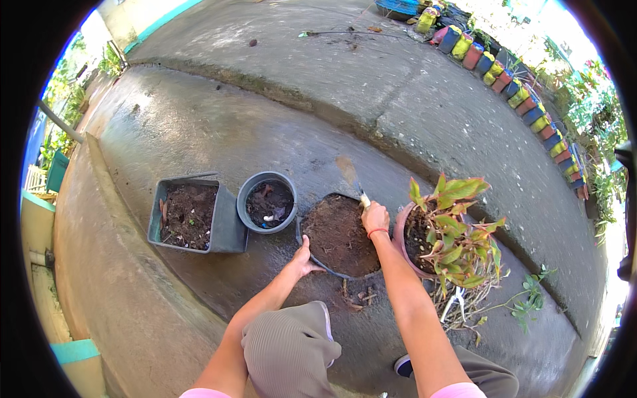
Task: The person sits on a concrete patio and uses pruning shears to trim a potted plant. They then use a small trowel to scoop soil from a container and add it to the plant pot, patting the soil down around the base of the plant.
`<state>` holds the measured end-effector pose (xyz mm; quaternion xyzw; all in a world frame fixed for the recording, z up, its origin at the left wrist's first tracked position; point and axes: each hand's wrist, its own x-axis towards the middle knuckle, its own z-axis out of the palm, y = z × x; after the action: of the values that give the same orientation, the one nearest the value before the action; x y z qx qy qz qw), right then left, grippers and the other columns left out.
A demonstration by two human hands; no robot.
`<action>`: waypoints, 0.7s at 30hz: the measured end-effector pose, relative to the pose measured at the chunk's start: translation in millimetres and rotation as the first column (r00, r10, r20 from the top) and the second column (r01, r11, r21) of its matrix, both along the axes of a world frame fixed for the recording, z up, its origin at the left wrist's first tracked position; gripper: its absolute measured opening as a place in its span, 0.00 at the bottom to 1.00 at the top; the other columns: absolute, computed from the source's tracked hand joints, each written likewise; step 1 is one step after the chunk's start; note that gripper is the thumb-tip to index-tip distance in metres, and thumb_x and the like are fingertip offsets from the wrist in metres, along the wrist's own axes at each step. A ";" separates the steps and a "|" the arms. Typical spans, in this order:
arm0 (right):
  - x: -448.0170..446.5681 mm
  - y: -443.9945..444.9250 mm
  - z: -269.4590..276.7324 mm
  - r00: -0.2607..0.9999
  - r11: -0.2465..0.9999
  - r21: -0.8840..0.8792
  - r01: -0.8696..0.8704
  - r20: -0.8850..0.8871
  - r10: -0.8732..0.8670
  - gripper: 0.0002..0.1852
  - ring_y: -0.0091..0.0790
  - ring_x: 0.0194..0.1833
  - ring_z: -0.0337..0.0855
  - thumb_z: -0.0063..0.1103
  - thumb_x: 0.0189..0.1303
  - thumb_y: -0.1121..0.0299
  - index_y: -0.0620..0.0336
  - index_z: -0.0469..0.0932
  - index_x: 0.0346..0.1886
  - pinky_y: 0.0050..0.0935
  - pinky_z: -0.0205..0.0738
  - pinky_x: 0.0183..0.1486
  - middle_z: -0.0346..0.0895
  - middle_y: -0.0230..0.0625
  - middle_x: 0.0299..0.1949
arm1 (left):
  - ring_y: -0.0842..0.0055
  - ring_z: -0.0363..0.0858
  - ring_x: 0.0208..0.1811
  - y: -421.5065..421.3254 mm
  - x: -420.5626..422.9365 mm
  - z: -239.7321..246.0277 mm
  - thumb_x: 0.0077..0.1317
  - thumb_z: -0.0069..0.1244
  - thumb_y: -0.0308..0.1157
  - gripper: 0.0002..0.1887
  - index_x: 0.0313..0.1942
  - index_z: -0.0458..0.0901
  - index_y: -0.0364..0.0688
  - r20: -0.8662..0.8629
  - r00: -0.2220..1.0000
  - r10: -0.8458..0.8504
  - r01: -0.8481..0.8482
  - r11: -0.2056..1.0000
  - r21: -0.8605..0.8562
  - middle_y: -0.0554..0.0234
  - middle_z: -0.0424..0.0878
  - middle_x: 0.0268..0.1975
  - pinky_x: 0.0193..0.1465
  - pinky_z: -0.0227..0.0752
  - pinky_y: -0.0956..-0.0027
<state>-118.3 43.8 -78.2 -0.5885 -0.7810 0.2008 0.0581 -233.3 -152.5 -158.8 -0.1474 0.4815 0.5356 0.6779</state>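
My right hand point(375, 219), with a red band at its wrist, is closed around the pale handle of a hand trowel point(351, 174). The trowel's soil-stained blade points away from me, beyond the far right rim of a round dark container of brown soil point(341, 236). Against the near left rim of that container rests my left hand point(302, 258), thumb and fingers spread. Just right of my right hand stands a pink pot point(400, 231) with a leafy green and reddish plant point(455, 231).
Left of the soil container are a round grey pot point(242, 199) and a square grey pot point(231, 224), both holding soil. Pruning shears point(457, 301) lie on cut twigs point(448, 318) at the right. A raised concrete edge point(318, 107) runs beyond the pots; painted bottles point(527, 104) line the far right.
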 end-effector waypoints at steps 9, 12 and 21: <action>-11.5 51.2 -0.8 0.999 0.989 0.147 -0.007 -0.034 0.012 0.09 0.52 0.34 0.79 0.54 0.49 0.69 0.63 0.78 0.30 0.43 0.74 0.39 0.77 0.54 0.30 | 0.50 0.50 0.66 57.4 -31.0 13.8 0.64 0.32 0.57 0.35 0.65 0.39 0.55 -0.112 0.993 0.040 -0.019 0.984 0.180 0.58 0.40 0.68 0.51 0.53 0.27; -25.8 76.1 10.8 0.997 0.987 0.155 -0.040 -0.054 0.049 0.09 0.53 0.35 0.79 0.54 0.50 0.69 0.64 0.79 0.31 0.43 0.74 0.40 0.77 0.55 0.30 | 0.50 0.40 0.68 79.0 -36.6 24.8 0.63 0.36 0.55 0.38 0.66 0.35 0.54 -0.126 0.987 0.098 -0.058 0.955 0.292 0.59 0.30 0.69 0.58 0.44 0.31; -55.8 31.5 56.7 0.941 0.992 0.124 -0.028 -0.331 0.068 0.09 0.54 0.37 0.77 0.58 0.47 0.70 0.63 0.78 0.32 0.46 0.71 0.41 0.77 0.53 0.31 | 0.61 0.45 0.68 114.1 -47.5 63.6 0.68 0.37 0.41 0.31 0.65 0.43 0.43 -0.542 0.839 0.053 0.108 0.959 0.261 0.54 0.45 0.68 0.66 0.40 0.51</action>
<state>-174.1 75.3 -21.6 -0.5223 -0.7843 0.2528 0.2196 -280.8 -38.4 -95.3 0.1152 0.5748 0.6082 0.5351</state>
